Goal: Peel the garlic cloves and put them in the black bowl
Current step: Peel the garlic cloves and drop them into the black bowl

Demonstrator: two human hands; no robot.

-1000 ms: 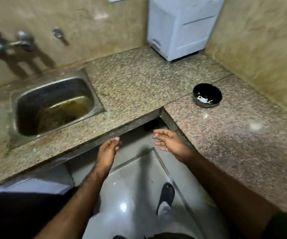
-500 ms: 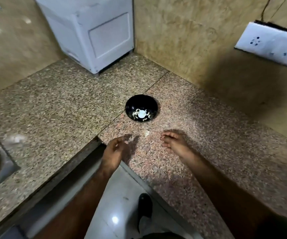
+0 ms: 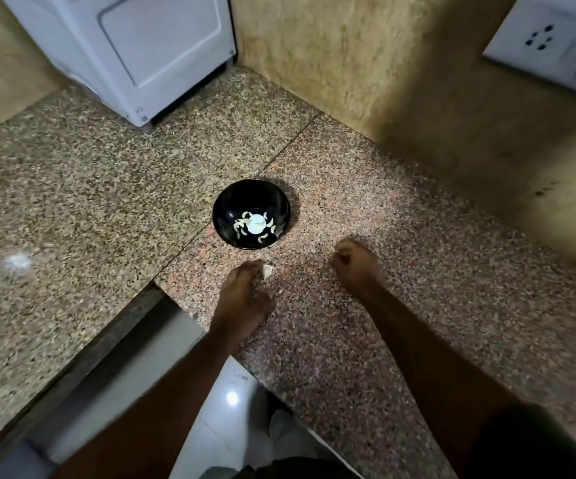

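Now reaching for the last clove beside the bowl.
Left hand [image 3: 243,292] touches the unpeeled garlic clove [image 3: 268,270] lying on the granite counter [image 3: 418,271] near the black bowl [image 3: 231,202]; whether it grips is unclear. Right hand [image 3: 355,267] is clenched, seemingly empty. Pinch firmly, then peel over the counter.

Black bowl [image 3: 251,202] holding peeled cloves [image 3: 241,230]

The bowl [image 3: 251,202] is glossy black, with pale cream garlic cloves [image 3: 241,228] inside. The countertop [image 3: 89,188] is speckled granite, tan and black on its left slab, pinkish on the right. The appliance [image 3: 134,46] at the back edge is white. The wall [image 3: 383,63] is mottled beige, the switch plate [image 3: 556,39] white.
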